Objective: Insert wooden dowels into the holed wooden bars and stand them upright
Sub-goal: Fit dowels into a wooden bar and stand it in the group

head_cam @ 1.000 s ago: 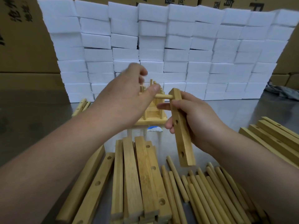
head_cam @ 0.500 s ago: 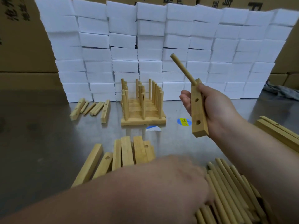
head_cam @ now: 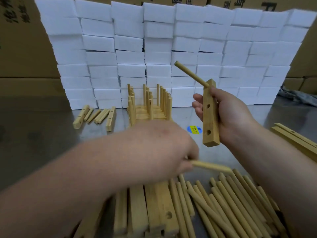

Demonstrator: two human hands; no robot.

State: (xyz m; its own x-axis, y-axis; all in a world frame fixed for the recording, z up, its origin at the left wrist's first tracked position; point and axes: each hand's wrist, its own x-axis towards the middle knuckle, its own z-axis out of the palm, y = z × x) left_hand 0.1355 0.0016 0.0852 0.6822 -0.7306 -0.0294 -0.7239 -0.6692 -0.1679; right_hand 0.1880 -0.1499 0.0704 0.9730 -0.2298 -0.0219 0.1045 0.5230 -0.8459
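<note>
Grips the holed bar (head_cam: 210, 115) upright in the right hand (head_cam: 229, 115), raised above the counter (head_cam: 42, 134). Wraps the fingers (head_cam: 197, 103) round the bar's upper half and leaves two empty holes showing on the face below them. Carries one inserted dowel (head_cam: 190, 73) in the top hole, slanting up and to the left from the bar.

Below and left of the holed bar: left hand (head_cam: 164, 148), blurred, fingers clenched on a loose dowel (head_cam: 211, 166) that points right, its free end under the bar's lower end.

Directly below the holed bar, on the counter: pile of dowels (head_cam: 231, 200), lying side by side. Left of that pile: stack of bars (head_cam: 154, 208), flat, one hole visible.

Just left of the bar's lower end: blue and yellow sticker (head_cam: 194, 130) on the counter.

Left of the holed bar and farther back: finished assembly (head_cam: 149, 107), bars laid flat with dowels standing upright. Farther left again: small group of parts (head_cam: 96, 115), two holed bars with a few dowels between them.

Right of the holed bar: long bars (head_cam: 295, 136) at the counter's edge.

Behind the holed bar: wall of white foam blocks (head_cam: 171, 48), with cardboard boxes (head_cam: 22, 48) beyond.
</note>
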